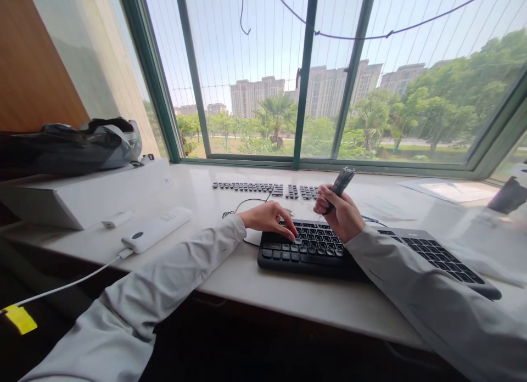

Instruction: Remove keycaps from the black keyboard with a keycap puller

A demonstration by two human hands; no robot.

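On your bench (230, 272), rows of loose keycaps (267, 189) lie near the window (304, 74). A white remote (155, 228) with a white cable (61, 286) lies at your left, just beside a small white stick (117, 218). A white box (86, 192) carries a dark bag (69, 146). Paper (448, 189) lies far right.

I see a matt black plastic keyboard (329, 250) under my left hand (269, 217), a dark glossy tool (340, 183) gripped in my right hand (341, 214), smooth white cloth sleeves (177, 277), a polished pale stone-like sill (288, 294), a glossy white plastic remote (156, 229) near left, a shiny grey bag (78, 143) far left.
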